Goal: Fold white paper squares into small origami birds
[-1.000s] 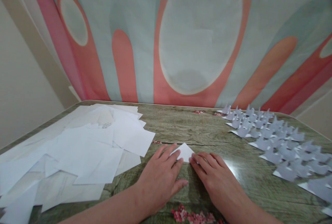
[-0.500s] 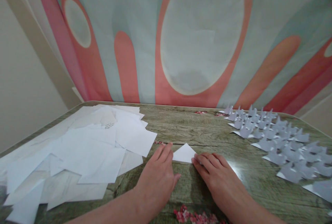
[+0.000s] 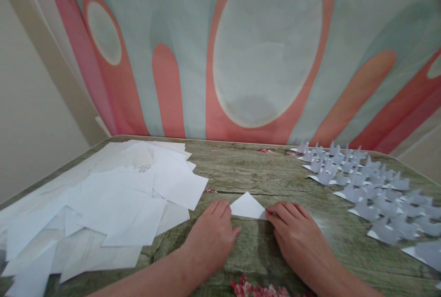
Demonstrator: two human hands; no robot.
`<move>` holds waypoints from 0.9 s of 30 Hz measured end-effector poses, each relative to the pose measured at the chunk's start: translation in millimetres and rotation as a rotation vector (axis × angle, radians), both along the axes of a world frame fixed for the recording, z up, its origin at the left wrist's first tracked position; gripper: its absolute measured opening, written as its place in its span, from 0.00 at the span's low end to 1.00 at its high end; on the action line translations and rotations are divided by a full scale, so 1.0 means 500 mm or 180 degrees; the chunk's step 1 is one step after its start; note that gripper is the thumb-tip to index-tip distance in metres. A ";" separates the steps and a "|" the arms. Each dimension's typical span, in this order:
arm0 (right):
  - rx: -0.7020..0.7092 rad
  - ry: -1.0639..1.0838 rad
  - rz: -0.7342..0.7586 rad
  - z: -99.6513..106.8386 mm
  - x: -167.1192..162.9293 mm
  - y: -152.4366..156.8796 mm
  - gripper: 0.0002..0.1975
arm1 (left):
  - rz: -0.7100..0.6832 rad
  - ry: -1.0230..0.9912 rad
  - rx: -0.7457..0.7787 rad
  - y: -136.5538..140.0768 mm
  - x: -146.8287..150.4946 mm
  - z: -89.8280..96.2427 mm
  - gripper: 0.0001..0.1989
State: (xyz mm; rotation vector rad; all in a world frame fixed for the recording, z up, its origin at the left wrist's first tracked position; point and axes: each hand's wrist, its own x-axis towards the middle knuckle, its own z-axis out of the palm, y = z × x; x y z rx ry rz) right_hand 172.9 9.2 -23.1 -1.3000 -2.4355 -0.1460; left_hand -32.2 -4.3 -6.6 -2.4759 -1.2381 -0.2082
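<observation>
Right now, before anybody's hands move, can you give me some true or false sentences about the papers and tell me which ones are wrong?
1. A folded white paper triangle lies between the left hand and the right hand. True.
2. The loose white sheets are squared up in one tidy stack. False: they overlap at many angles.
3. The right hand's fingertips are at the triangle's right corner. True.
4. The folded paper figures are on the left, beside the loose white sheets. False: they are on the right side of the tabletop.
5. There are pink flowers on the tabletop, at the bottom of the picture. True.
</observation>
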 end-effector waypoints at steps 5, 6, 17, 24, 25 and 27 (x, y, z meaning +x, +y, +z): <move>-0.0551 0.0798 -0.0049 -0.015 0.003 0.013 0.18 | 0.0123 -0.0211 -0.0310 0.002 -0.005 0.013 0.12; -0.0661 0.0927 -0.0027 -0.018 0.003 0.015 0.19 | 0.0157 -0.0266 -0.0361 0.002 -0.006 0.016 0.11; -0.1344 0.1605 0.0044 -0.012 -0.006 0.012 0.17 | 0.0245 -0.0894 -0.0934 0.025 -0.020 0.014 0.15; -0.1179 0.1692 0.0379 -0.014 -0.010 -0.002 0.20 | -0.0039 -0.1456 -0.0574 0.019 -0.019 0.007 0.25; -0.1133 0.1662 0.0409 -0.015 -0.009 -0.004 0.20 | -0.0084 -0.1524 -0.0546 0.017 -0.019 0.006 0.25; -0.1002 0.1571 0.0482 -0.015 -0.010 -0.007 0.19 | -0.0170 -0.1617 -0.0549 0.013 -0.019 0.004 0.25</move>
